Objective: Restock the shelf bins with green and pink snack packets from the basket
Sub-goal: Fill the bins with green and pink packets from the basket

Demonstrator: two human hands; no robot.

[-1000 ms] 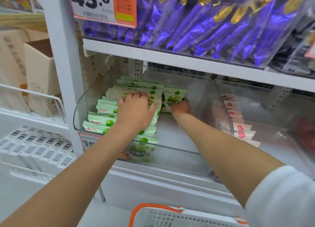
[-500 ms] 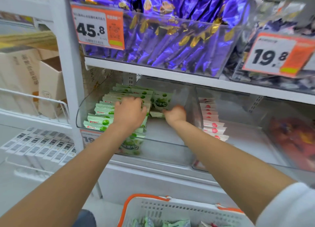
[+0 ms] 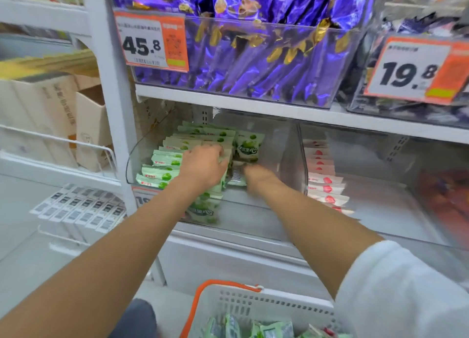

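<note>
A clear shelf bin [image 3: 256, 218] holds a row of upright green snack packets [image 3: 165, 157] on its left side. My left hand [image 3: 203, 167] rests on top of that row, fingers laid against the packets. My right hand [image 3: 257, 175] is blurred, its fingers curled at the edge of a green packet [image 3: 236, 178] lying flat on the bin floor, barcode side up. Another green packet [image 3: 248, 147] stands upright just behind it. The neighbouring clear bin [image 3: 385, 211] holds a row of pink packets [image 3: 324, 185]. The white basket [image 3: 266, 304] with orange handle sits below, with green packets [image 3: 253, 327] inside.
The shelf above carries a bin of purple packets [image 3: 253, 58] with price tags 45.8 [image 3: 149, 43] and 19.8 [image 3: 411, 71]. Red packets [image 3: 444, 198] lie at the far right. Cardboard boxes [image 3: 50, 114] and a wire rack stand to the left of the white upright [image 3: 109, 96].
The view has tilted up and back. The green packet my right hand held upright now lies flat on the bin floor. My left hand has stayed on the row.
</note>
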